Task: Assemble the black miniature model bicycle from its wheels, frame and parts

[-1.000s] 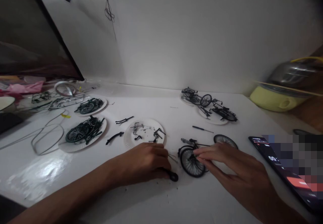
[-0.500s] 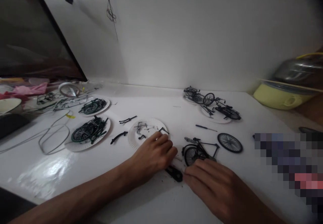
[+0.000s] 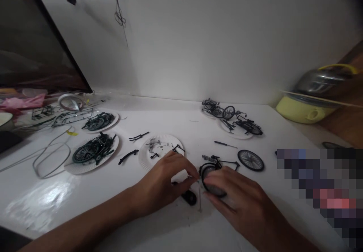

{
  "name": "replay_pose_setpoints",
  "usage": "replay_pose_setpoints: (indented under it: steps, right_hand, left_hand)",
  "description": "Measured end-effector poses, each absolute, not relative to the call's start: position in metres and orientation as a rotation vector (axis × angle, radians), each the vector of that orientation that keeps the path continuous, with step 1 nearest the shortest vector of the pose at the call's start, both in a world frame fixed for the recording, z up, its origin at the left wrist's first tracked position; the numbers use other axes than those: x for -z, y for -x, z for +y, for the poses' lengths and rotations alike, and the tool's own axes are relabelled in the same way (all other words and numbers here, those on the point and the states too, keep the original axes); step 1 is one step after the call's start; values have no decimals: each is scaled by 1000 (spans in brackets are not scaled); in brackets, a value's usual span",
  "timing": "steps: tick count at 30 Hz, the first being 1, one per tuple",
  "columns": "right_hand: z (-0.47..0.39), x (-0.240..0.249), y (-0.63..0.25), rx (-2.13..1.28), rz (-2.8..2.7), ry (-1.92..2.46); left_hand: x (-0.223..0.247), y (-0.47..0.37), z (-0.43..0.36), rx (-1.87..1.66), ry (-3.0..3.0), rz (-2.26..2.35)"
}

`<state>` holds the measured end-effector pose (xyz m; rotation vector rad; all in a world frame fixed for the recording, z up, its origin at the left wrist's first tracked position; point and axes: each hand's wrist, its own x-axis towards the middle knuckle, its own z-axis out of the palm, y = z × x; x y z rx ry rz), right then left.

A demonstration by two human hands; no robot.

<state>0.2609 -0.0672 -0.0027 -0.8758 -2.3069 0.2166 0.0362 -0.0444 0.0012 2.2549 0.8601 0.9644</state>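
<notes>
A small black bicycle frame [image 3: 227, 164] lies on the white table, its rear wheel [image 3: 217, 189] partly covered by my right hand [image 3: 241, 199], which has its fingers around that wheel. My left hand [image 3: 167, 180] pinches near the frame's left end; what sits between thumb and fingertips is too small to name. Beneath the left hand is a black elongated part [image 3: 188, 198], with a thin pale stick [image 3: 199, 201] beside it. Behind the left hand a white paper plate [image 3: 143, 161] bears small parts. A loose spoked wheel [image 3: 251, 160] lies right of the frame.
A small screwdriver [image 3: 225, 144] lies behind the frame. Black curved parts [image 3: 128, 156] are left of the middle plate. Plates with bicycle parts stand at left [image 3: 73, 167] and back right [image 3: 241, 134]. A yellow-green pot [image 3: 300, 111] is at the far right.
My left hand has opened its curled fingers into a pinch and shifted toward the frame. My right hand has moved onto the rear wheel. The view has turned slightly right.
</notes>
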Motion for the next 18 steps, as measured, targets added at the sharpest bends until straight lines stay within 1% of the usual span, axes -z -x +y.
replay_pose_setpoints:
  steps: [5,9,13,16,18]
  right_hand:
    - [-63,3,-263,-614,-2062,927]
    - [-61,-4,-264,-720,-1907,1094]
    - [-51,-5,-271,-592,-1825,1201]
    - [-40,1,-280,-394,-1833,1223]
    - [-33,5,-286,-264,-1904,1189]
  left_hand:
    - [-7,-52,-50,-1123,-2108,684]
    - [-7,-61,-41,-1200,-2209,690]
    - [-6,-64,-20,-1137,-2540,791]
    - [-1,-65,-1,-898,-2809,940]
    - [5,-67,10,-757,-2783,1084]
